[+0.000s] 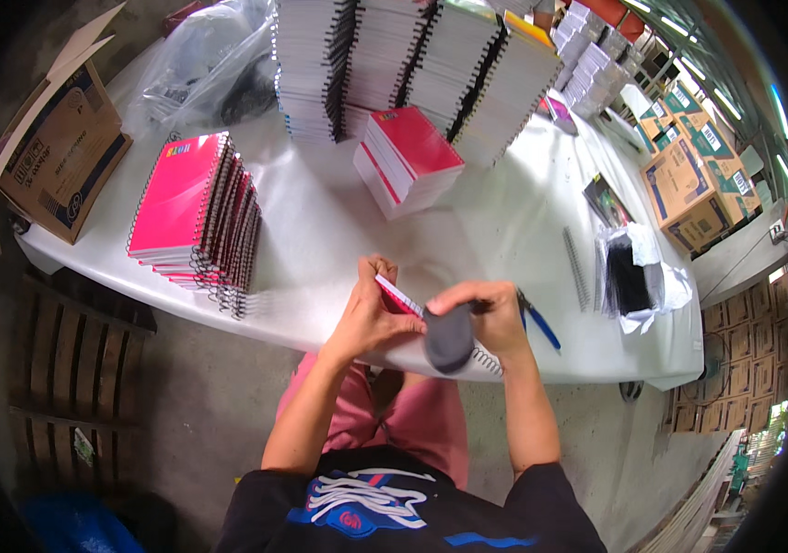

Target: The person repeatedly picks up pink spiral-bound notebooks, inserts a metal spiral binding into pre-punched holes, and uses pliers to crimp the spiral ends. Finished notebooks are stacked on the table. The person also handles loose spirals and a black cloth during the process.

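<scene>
At the table's near edge, my left hand [366,313] is closed around a thin pad with a red cover and white pages [397,295], held tilted. Against its right end is a dark grey rounded object [449,343], smeared by motion. My right hand [497,318] is closed on that object, whose exact kind I cannot make out. A piece of wire spiral [486,360] shows just below the right hand. Beside that hand lies a blue-handled tool [541,328], partly hidden, which looks like pliers.
Red spiral notebooks [177,198] are stacked at left, near an open cardboard box [71,152]. A red-covered paper stack [412,152] stands before tall spiral-bound piles [385,69]. At right lie a loose coil [575,267], black coils in white wrapping [631,272] and boxes [688,194].
</scene>
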Demonstrator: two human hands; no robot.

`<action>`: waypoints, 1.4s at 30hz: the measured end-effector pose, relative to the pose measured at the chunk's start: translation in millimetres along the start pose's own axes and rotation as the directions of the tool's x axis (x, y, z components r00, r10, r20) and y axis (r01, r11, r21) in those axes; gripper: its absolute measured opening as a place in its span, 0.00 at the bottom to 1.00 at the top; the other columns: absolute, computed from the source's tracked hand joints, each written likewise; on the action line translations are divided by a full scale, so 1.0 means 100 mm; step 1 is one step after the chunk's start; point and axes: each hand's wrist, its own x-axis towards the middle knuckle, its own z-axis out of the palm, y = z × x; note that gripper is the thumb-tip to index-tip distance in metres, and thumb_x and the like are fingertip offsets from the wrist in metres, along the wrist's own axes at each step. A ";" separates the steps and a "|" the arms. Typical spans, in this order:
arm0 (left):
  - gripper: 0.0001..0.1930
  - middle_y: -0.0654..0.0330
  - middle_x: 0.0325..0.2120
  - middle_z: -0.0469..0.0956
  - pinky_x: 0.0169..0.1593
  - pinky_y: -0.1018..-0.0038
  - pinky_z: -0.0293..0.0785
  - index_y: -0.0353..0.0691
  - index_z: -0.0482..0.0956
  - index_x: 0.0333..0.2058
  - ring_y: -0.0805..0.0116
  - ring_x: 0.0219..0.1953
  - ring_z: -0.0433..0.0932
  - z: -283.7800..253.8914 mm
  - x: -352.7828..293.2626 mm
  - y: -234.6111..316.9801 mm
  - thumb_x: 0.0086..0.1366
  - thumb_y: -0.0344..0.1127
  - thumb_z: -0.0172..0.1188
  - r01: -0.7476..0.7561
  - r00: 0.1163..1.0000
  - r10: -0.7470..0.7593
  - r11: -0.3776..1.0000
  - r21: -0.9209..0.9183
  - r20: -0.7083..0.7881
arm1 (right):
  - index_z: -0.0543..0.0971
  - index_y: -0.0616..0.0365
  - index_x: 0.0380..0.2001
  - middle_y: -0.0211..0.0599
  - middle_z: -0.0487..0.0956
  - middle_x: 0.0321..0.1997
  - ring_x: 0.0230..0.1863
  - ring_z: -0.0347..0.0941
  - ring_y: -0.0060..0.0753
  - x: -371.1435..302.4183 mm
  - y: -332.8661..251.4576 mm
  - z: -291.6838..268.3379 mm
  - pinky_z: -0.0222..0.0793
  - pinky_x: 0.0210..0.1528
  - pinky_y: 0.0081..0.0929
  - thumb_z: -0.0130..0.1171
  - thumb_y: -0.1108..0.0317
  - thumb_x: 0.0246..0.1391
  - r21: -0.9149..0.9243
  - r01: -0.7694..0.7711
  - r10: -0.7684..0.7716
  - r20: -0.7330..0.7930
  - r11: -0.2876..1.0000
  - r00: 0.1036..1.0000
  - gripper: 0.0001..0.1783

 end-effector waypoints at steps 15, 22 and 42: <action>0.45 0.55 0.34 0.61 0.45 0.71 0.65 0.35 0.51 0.39 0.63 0.37 0.64 0.02 0.04 0.02 0.34 0.46 0.79 -0.028 0.998 0.029 0.999 -0.019 0.048 | 0.82 0.63 0.31 0.34 0.79 0.23 0.26 0.71 0.15 0.25 0.12 0.00 0.68 0.32 0.17 0.55 0.83 0.38 -0.474 -0.247 0.212 -0.127 0.845 0.969 0.13; 0.23 0.60 0.32 0.62 0.41 0.79 0.64 0.37 0.58 0.38 0.71 0.32 0.63 0.03 0.01 -0.06 0.57 0.36 0.66 0.081 0.997 -0.078 0.959 -0.273 0.022 | 0.73 0.54 0.52 0.49 0.74 0.52 0.53 0.71 0.46 -0.08 0.23 -0.81 0.64 0.55 0.31 0.62 0.67 0.42 -0.761 -0.280 -0.123 -0.425 0.585 0.897 0.29; 0.48 0.59 0.28 0.78 0.41 0.77 0.71 0.38 0.44 0.64 0.72 0.33 0.76 0.04 -0.08 0.50 0.51 0.22 0.67 -0.213 0.855 0.198 0.977 0.022 -0.480 | 0.76 0.42 0.51 0.40 0.68 0.49 0.48 0.65 0.42 -0.51 -0.79 0.53 0.53 0.56 0.41 0.57 0.57 0.53 -0.805 -0.052 -0.221 -0.223 0.591 0.950 0.20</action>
